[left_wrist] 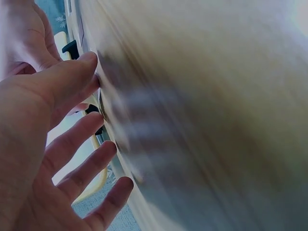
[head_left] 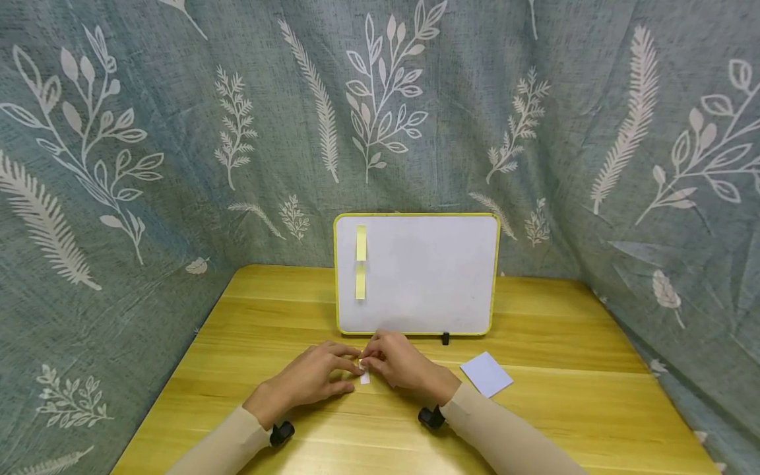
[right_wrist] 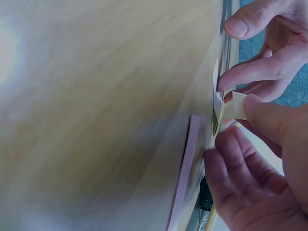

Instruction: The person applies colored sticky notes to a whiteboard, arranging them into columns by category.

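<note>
A small white-backed pad of narrow sticky strips lies on the table between the two hands. My left hand rests beside it, fingertips touching the pad, its fingers extended and fairly straight. From the other side my right hand bends over the pad. In the right wrist view, its thumb and forefinger pinch a pale yellow sticky strip whose end is lifted off the pad. Two yellow strips, an upper one and a lower one, hang at the left side of the whiteboard.
Right of the right hand lies a square lavender sticky-note pad. The yellow-framed whiteboard stands upright behind the hands, a small black foot jutting from its base. Patterned curtain encloses the wooden table at the back and sides.
</note>
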